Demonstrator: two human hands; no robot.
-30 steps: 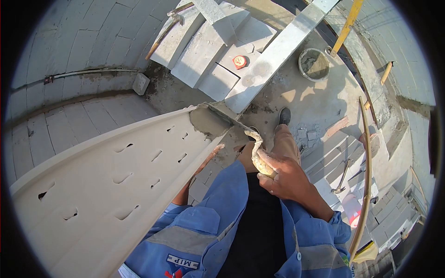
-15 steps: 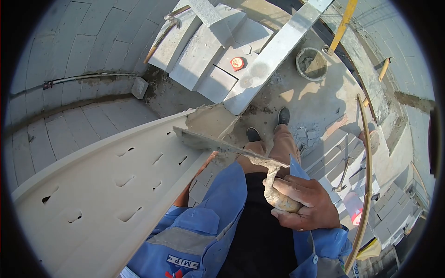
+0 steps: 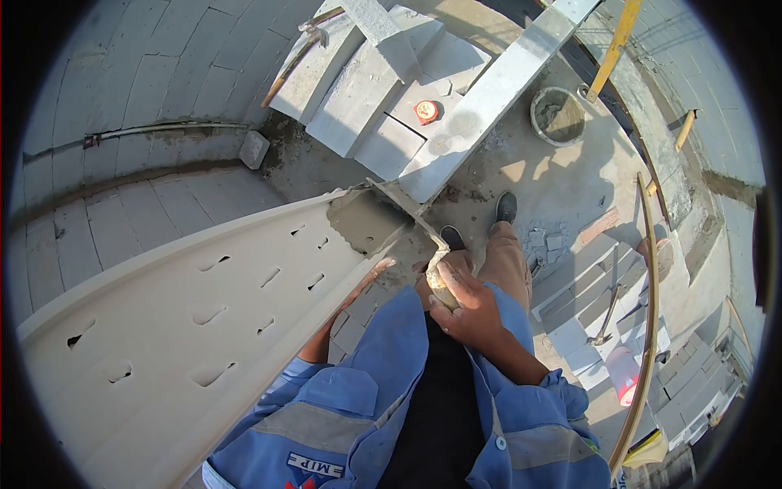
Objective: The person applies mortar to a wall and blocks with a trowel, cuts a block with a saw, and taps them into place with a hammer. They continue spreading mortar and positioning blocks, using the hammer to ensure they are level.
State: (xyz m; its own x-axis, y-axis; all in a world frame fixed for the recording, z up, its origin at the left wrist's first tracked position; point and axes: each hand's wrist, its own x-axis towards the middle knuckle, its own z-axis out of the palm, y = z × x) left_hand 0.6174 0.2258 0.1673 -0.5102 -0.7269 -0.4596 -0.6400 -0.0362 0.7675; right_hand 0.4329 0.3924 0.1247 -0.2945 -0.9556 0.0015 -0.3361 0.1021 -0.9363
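Note:
My right hand (image 3: 466,303) is closed around the mortar-caked handle (image 3: 441,285) of a trowel. The trowel blade (image 3: 401,198) is seen nearly edge-on, at the far end of a long white panel (image 3: 171,326) with several teardrop-shaped slots. Grey wet mortar (image 3: 366,222) covers that end, just left of the blade. My left hand (image 3: 371,279) holds the panel from underneath at its near edge; only part of the thumb side shows, and the other fingers are hidden below.
Light blocks (image 3: 371,90) lie ahead, with a red tape measure (image 3: 426,112) and a hammer (image 3: 308,41) on them. A long beam (image 3: 505,77) crosses beside a mortar bucket (image 3: 557,116). To the right are stacked blocks (image 3: 570,285), another hammer (image 3: 605,316) and a curved wooden strip (image 3: 649,326).
My right hand has moved left and forward with the trowel. The blade has turned from lying across the panel to its far end, and the mortar there shows darker.

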